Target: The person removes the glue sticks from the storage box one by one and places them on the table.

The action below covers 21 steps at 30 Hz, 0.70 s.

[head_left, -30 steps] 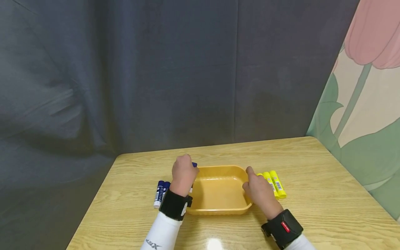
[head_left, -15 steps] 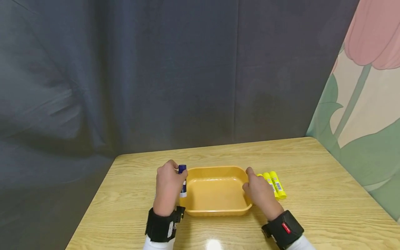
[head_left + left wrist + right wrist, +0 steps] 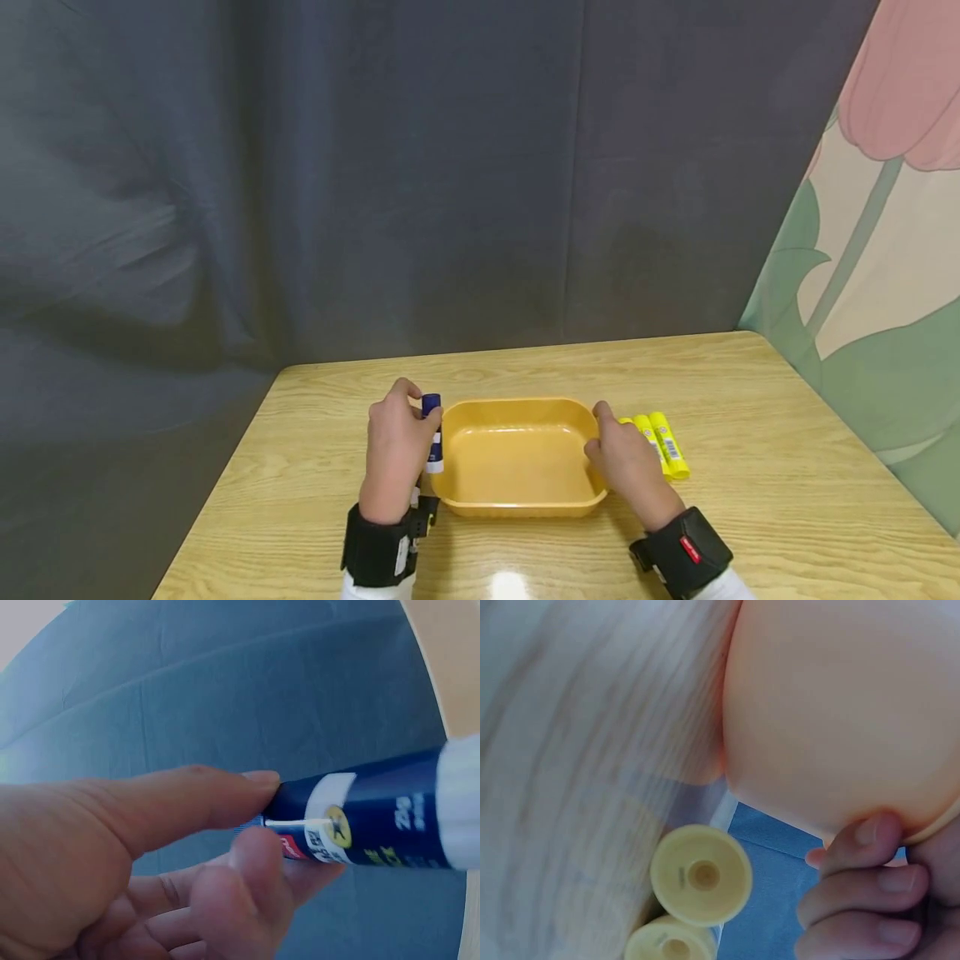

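Pinching the blue glue stick (image 3: pixel 432 432) upright at the tray's (image 3: pixel 517 504) left rim, the left hand (image 3: pixel 395 450) could let it slip onto the tabletop (image 3: pixel 750 417), while the right hand (image 3: pixel 628 467), fingers curled on the right rim, might nudge the tray.

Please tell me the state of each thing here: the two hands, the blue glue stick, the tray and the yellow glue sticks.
Left hand: pinches the blue glue stick.
Blue glue stick: capped, held beside the tray.
Right hand: grips the tray's right rim.
Orange tray: empty, on the table.
Yellow glue sticks: lying side by side on the table.
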{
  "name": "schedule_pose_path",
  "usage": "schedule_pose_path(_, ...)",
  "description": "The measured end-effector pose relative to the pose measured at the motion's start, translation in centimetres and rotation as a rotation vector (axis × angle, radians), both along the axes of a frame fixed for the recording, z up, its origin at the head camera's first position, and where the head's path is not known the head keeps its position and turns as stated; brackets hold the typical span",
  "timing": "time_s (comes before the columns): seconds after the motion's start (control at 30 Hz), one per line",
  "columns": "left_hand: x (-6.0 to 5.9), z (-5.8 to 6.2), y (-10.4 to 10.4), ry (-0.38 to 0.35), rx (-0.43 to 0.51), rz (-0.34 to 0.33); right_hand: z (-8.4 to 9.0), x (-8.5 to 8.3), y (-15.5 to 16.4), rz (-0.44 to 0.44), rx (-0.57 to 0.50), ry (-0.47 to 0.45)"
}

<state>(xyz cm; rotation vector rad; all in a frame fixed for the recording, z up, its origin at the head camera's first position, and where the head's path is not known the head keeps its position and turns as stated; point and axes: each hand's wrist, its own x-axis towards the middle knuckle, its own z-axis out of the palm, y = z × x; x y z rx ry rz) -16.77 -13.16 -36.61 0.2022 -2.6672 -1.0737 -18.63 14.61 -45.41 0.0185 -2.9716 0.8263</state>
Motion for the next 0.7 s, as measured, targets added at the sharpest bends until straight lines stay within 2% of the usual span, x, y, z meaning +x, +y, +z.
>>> schedule_pose_path(0.4, 0.3, 0.3, -4.0, -0.038, -0.023, 0.054, 0.0, 0.1, 0.1, 0.003, -0.006, 0.0)
schedule_pose_path(0.7, -0.6, -1.1, -7.0, -0.09, -0.005, 0.078, 0.1, -0.2, 0.2, 0.0, 0.007, -0.003)
